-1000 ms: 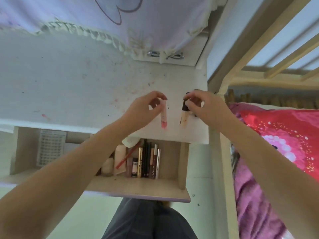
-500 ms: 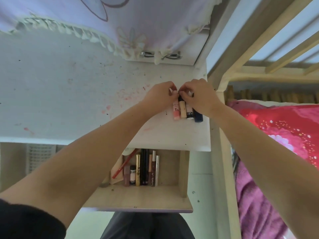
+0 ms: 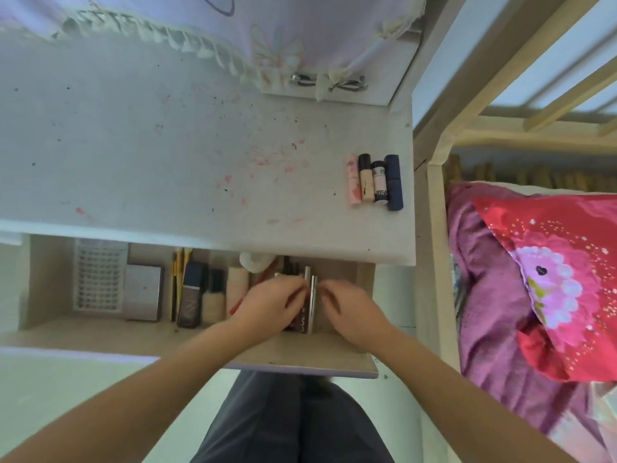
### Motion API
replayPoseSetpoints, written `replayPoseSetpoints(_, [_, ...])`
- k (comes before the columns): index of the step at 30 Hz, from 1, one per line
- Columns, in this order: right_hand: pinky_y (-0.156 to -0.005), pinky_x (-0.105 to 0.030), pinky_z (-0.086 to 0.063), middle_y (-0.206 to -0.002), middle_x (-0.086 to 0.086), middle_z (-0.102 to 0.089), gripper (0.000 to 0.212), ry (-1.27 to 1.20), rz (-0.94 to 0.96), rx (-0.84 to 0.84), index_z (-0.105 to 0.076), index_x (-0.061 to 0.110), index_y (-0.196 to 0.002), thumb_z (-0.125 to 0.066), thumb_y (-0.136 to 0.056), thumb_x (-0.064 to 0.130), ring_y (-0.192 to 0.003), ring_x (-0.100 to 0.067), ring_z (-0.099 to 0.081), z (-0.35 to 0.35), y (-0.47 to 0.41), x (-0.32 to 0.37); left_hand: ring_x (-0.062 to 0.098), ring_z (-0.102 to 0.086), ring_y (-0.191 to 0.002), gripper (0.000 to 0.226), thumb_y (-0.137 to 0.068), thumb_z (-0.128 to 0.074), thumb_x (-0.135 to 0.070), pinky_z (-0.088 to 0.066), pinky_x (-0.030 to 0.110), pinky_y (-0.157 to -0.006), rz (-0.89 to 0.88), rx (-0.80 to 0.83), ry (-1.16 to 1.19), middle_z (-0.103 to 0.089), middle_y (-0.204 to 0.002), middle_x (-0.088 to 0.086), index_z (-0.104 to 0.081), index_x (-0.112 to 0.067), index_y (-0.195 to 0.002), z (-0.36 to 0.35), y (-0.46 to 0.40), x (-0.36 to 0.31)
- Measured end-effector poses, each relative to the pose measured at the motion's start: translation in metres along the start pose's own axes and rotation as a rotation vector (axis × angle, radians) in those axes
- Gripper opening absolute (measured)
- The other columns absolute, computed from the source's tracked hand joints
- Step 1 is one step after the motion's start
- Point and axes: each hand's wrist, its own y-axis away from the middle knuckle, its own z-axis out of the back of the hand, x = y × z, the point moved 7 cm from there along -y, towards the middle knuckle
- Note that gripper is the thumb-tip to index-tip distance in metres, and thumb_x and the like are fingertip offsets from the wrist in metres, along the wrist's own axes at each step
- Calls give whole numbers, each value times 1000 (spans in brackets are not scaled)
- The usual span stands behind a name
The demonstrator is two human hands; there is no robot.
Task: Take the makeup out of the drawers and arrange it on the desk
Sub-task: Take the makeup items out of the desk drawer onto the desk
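Where the head camera looks down, a white desk [image 3: 167, 155] shows pink smudges and dark specks. A frilly cloth [image 3: 233, 35] hangs at the back. A bed with a red pillow [image 3: 547, 282] sits to the right. Four small makeup tubes [image 3: 374, 181] lie side by side near the desk's right edge. Below, the open drawer [image 3: 300, 359] holds bottles, pencils, a grey box [image 3: 143, 292] and a white basket [image 3: 97, 275].

Half a second ago both hands were up at the tubes. Now they are down in the drawer. The left hand [image 3: 272, 304] curls over the dark sticks [image 3: 307, 302]; it is too blurry to tell if it pinches one. The right hand [image 3: 352, 312] hangs beside them, fingers loosely bent, holding nothing.
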Motion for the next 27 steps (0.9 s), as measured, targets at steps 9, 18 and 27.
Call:
replayPoseSetpoints(9, [-84, -40, -50, -128, -13, -48, 43, 200, -154, -10, -41, 12, -135, -46, -92, 11, -103, -31, -58, -52, -44, -36, 38, -61, -87, 42, -76, -44, -16, -55, 40, -66, -4, -95, -353, -60, -102, 20, -63, -2, -111, -56, -45, 26])
replayPoseSetpoints(18, [-75, -35, -51, -104, -7, -63, 20, 74, -82, -118, -48, 16, -117, -44, -98, 22, -90, -23, -61, -29, -11, -12, 27, -60, -94, 27, -97, -47, -19, -43, 29, -69, 72, -202, 28, -62, -106, 10, -47, -10, -123, -36, -12, 12])
replayPoseSetpoints(27, [-71, -13, -44, -87, 11, -56, 18, -62, 124, -363, -58, 17, -110, -52, -95, 24, -75, 0, -52, 135, -21, 56, -4, -53, -74, 22, -93, -55, -18, -43, 7, -70, -40, -488, 312, -57, -84, -14, -60, -19, -114, 123, -14, -37])
